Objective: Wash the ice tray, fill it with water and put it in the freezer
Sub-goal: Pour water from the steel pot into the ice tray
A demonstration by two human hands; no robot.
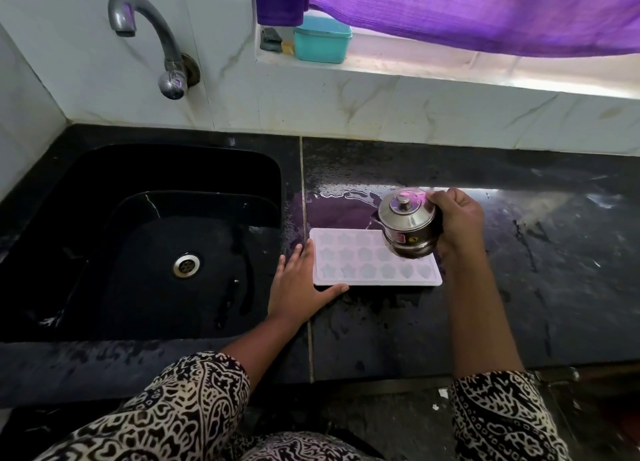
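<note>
At centre frame the left hand lies flat with straight fingers, bracing the left edge of the white ice tray on the wet black counter. Further right, a lidded steel pot tilts over the tray's right-hand cells, and the right hand has its fingers clamped round it. Filling probably calls for a slow, thin pour.

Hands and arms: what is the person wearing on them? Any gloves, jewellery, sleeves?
The left hand and right hand are bare: no gloves, rings or bangles visible. The left sleeve and right sleeve are cream fabric with a dense black paisley-like print, ending near the elbows.
</note>
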